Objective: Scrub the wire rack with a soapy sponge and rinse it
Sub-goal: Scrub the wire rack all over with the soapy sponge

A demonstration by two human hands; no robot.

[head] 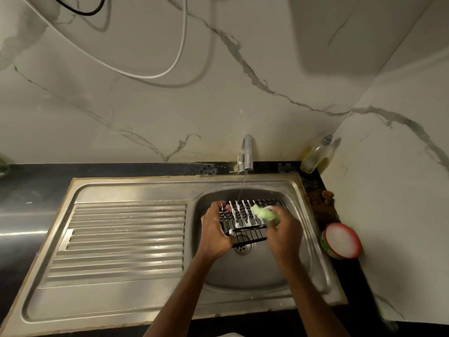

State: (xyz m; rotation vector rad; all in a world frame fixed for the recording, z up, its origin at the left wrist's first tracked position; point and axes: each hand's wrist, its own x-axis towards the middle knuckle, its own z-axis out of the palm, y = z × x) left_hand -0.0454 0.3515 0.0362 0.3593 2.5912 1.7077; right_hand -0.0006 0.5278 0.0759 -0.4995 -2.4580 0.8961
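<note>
Over the sink, the left hand grips the wire rack by its left edge. The right hand's fingers hold a green sponge against the foamy wires.

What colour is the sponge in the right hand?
Light green, with white foam; the sponge shows in the head view.

Dim, warm yellowish light from above. Glare streaks on drainboard ridges. Large soft shadow on wall upper right. Right hand motion-blurred. Wide-angle bending at edges.
</note>
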